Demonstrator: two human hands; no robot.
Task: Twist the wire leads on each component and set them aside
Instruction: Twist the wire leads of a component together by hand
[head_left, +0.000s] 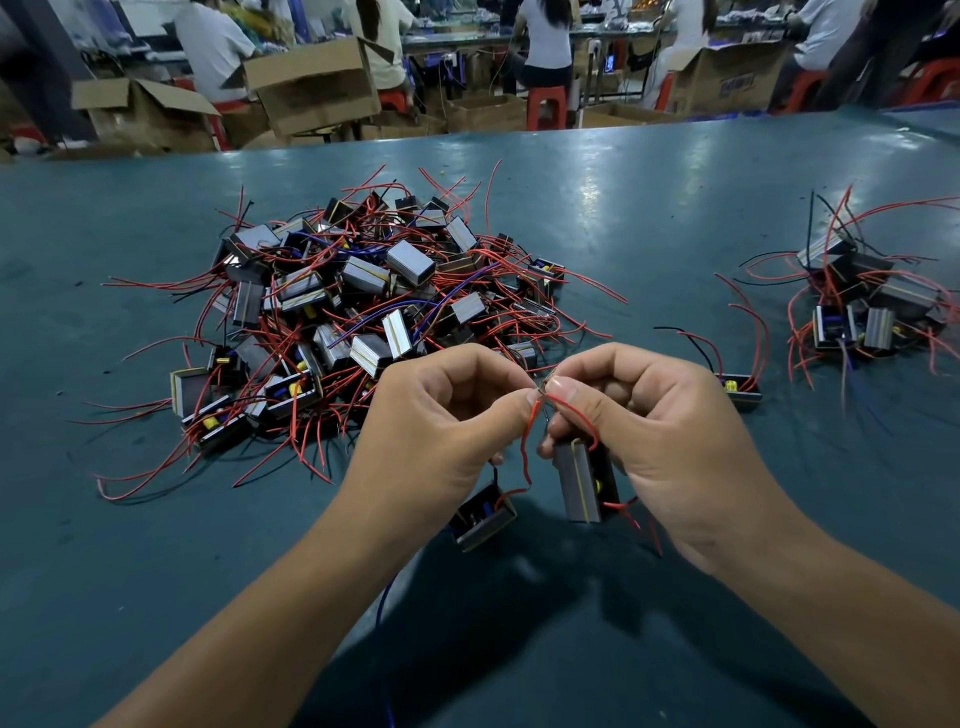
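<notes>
Over the green table, my left hand (447, 415) and my right hand (644, 431) meet fingertip to fingertip and pinch the ends of thin red wire leads (525, 441) between thumb and forefinger. A small grey block component (582, 486) sits upright under my right palm, gripped by the lower fingers. A second dark component (485, 514) dangles from its leads below my left hand. A big heap of the same components (363, 296), tangled with red, black and blue wires, lies beyond my hands at centre left.
A smaller pile of components (862, 301) lies at the far right, and a single one (740, 389) sits just right of my right hand. The green tabletop (649, 197) stretches back to its far edge. Cardboard boxes (317, 88) and seated people fill the background.
</notes>
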